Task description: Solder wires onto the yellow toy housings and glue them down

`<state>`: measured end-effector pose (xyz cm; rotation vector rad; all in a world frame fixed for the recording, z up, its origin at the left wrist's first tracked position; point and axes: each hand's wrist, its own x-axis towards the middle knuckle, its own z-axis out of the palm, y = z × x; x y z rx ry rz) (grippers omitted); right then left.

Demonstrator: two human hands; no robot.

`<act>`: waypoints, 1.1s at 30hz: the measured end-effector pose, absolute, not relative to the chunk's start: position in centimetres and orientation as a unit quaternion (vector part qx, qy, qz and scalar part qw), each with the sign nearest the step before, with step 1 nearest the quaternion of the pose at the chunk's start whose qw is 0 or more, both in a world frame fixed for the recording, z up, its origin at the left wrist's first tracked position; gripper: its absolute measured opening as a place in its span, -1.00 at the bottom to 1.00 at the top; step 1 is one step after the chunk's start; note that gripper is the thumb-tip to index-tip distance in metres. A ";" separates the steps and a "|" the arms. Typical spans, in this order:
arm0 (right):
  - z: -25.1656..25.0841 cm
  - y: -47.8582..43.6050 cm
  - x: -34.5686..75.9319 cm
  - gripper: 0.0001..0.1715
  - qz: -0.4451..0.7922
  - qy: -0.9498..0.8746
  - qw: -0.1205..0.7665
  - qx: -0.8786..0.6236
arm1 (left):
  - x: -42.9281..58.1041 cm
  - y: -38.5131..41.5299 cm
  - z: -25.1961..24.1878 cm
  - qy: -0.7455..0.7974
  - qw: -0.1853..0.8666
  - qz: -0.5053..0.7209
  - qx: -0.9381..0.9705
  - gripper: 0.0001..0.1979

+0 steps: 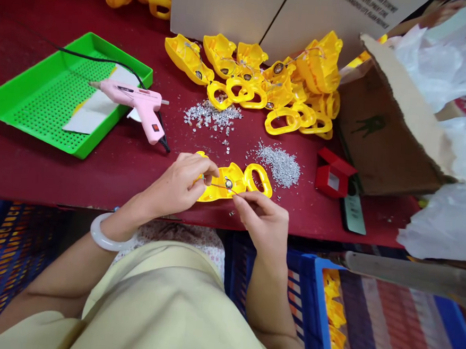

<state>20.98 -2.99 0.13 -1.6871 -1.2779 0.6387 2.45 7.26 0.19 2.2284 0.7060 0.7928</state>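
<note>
Yellow shell [217,196]: near edge of the red worktop [108,184], loop handle [268,181] on its right
Right hand [267,219]: thumb and finger pinching a thin reddish wire [221,186] over the shell
Left hand [186,182]: over the shell's left end, fingers bent, can't tell if they've got the wire
Pink glue gun [134,97]: off left, partly over the green tray [99,143]

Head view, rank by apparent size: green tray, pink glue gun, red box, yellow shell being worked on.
1. Green tray
2. Pink glue gun and yellow shell: too close to rank, shell partly covered
3. Red box
</note>
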 end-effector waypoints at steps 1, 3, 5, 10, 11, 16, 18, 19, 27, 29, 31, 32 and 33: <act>0.0 -2.6 20.9 -0.81 0.299 -0.480 0.468 -0.679 | 2.4 7.2 0.1 0.256 0.320 0.294 0.863 -0.80; -0.2 -1.7 20.6 -0.76 0.352 -0.428 0.495 -0.669 | 2.2 6.8 0.1 0.242 0.297 0.275 0.882 -0.85; -0.3 -1.0 20.2 -0.75 0.366 -0.411 0.514 -0.658 | 2.3 6.4 0.1 0.242 0.276 0.257 0.894 -0.88; 0.1 -0.4 19.3 -0.77 0.350 -0.413 0.530 -0.652 | 2.9 5.5 -0.2 0.263 0.247 0.271 0.892 -0.78; 0.2 -0.5 19.2 -0.76 0.345 -0.415 0.528 -0.655 | 3.0 5.5 -0.4 0.270 0.243 0.278 0.889 -0.81; 0.3 -1.0 19.3 -0.74 0.354 -0.436 0.503 -0.657 | 3.2 5.3 -1.2 0.284 0.216 0.336 0.872 -0.84; 0.2 -1.2 19.6 -0.78 0.361 -0.471 0.474 -0.650 | 3.3 5.3 -1.4 0.290 0.206 0.355 0.864 -0.83; 0.2 -1.3 19.7 -0.80 0.361 -0.488 0.460 -0.648 | 3.3 5.2 -1.4 0.292 0.201 0.361 0.862 -0.82; 0.5 -1.4 19.8 -0.75 0.359 -0.507 0.401 -0.673 | 4.1 4.3 -2.1 0.293 0.063 0.423 0.855 -0.80; 0.4 -1.5 20.0 -0.75 0.348 -0.516 0.396 -0.675 | 4.2 4.0 -2.2 0.295 0.044 0.423 0.856 -0.82; 0.3 -1.4 20.5 -0.77 0.298 -0.524 0.397 -0.692 | 4.1 3.9 -2.4 0.293 0.044 0.409 0.863 -0.83; 0.2 -1.3 20.9 -0.79 0.257 -0.527 0.395 -0.707 | 4.0 3.9 -2.5 0.291 0.046 0.399 0.868 -0.83; 0.0 -1.2 21.5 -0.80 0.209 -0.529 0.388 -0.725 | 3.9 3.8 -2.6 0.289 0.047 0.389 0.873 -0.83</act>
